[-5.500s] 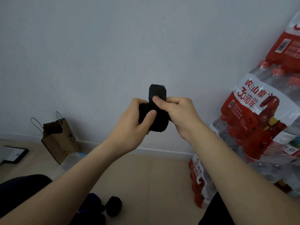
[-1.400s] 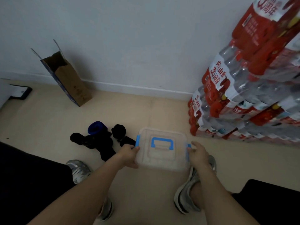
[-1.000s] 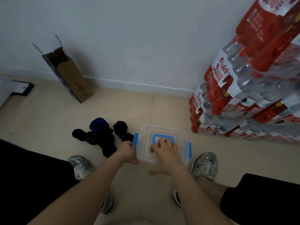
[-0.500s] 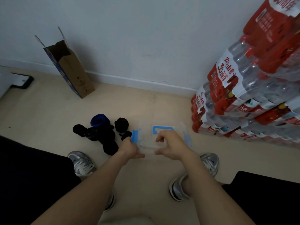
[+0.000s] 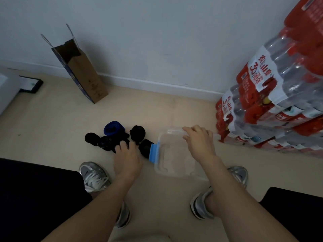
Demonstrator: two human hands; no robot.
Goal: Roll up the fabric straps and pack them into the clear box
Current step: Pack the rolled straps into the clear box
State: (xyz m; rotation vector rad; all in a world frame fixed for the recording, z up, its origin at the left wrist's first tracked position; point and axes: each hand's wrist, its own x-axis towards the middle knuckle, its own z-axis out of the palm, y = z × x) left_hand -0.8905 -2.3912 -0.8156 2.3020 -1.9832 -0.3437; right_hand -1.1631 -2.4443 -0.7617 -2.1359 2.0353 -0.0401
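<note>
The clear box point(image 5: 174, 165) stands on the floor between my feet, with a blue latch point(image 5: 153, 152) on its left side. My right hand point(image 5: 199, 142) grips the clear lid point(image 5: 173, 131) at the box's far edge; how far the lid is off the box is hard to tell. Left of the box lies a cluster of rolled straps: a blue roll point(image 5: 113, 129) and several black rolls point(image 5: 137, 133). My left hand point(image 5: 128, 159) reaches into the cluster, its straight fingertips on a black roll point(image 5: 108, 146). Another black roll point(image 5: 145, 149) touches the latch.
A brown paper bag point(image 5: 83, 75) leans at the wall, back left. Stacked packs of water bottles point(image 5: 271, 102) fill the right side, close to the box. A dark tablet point(image 5: 30, 83) lies at far left. My grey shoes point(image 5: 94, 173) flank the box.
My left hand has let go of the box's left side and moved left onto the black rolls. My right hand has shifted from the lid's middle to its far edge.
</note>
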